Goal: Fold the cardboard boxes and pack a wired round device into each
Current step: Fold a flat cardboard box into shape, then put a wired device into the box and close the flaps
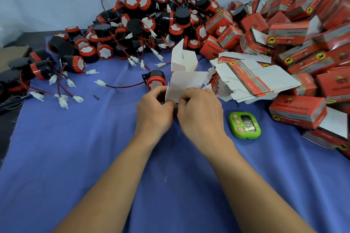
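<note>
While our left hand [154,108] and right hand [198,109] sit side by side, nearly touching, both pinch the near end of a half-folded cardboard box [184,81]; the fingers of each are curled over its edge, thumbs close together at the middle; the box reaches away from the hands with its white inner side towards us, and its far flaps stand up open.

Just beyond our left hand lies a single round device [156,79], black with a red face, its red and black wire trailing off to the left to a white plug; farther beyond both hands rises the heap of devices [151,15], wires and plugs spilling towards the left.

Just right of the box is a stack of flat boxes [246,81], unfolded; beyond and to the right of that, the folded boxes [303,34] are piled, red and printed.

Near our right hand, on its right, a green timer [244,124] lies on the blue cloth [75,147] that covers the desk; its digits are too blurred to read.
</note>
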A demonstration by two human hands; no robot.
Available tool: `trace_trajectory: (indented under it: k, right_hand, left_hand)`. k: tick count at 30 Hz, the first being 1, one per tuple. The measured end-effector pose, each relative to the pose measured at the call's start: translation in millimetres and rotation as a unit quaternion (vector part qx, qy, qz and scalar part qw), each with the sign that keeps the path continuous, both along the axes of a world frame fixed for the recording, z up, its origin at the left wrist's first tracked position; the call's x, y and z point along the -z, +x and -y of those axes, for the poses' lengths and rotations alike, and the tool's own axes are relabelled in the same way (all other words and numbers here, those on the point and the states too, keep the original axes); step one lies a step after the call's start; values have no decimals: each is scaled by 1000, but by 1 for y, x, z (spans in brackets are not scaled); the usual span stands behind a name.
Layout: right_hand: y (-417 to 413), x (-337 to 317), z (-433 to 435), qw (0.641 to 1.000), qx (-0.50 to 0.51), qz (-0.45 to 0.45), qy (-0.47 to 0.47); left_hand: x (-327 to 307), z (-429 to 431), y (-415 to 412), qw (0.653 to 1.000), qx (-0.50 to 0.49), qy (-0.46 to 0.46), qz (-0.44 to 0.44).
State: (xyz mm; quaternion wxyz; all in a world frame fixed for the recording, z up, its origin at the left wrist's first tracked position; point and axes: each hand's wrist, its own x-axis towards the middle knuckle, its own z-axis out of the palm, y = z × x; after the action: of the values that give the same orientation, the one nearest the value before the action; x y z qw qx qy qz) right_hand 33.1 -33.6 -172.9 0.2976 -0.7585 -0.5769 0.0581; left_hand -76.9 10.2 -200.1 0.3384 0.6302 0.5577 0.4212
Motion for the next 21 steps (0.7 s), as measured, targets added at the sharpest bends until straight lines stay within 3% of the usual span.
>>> trace_trajectory:
  k: [9,15,18,21]
  right_hand:
    - [11,-5,-12,996,65,-23,-47]
    - [11,-2,-12,997,42,-26,-57]
    - [12,0,-11,998,25,-28,-52]
    - [11,-1,-10,998,28,-22,-46]
  left_hand:
    - [-1,0,-1,999,11,-34,13]
    - [-4,2,-2,997,30,-53,43]
    - [-5,5,-1,999,-2,34,32]
    - [-9,12,3,972,-70,203,-92]
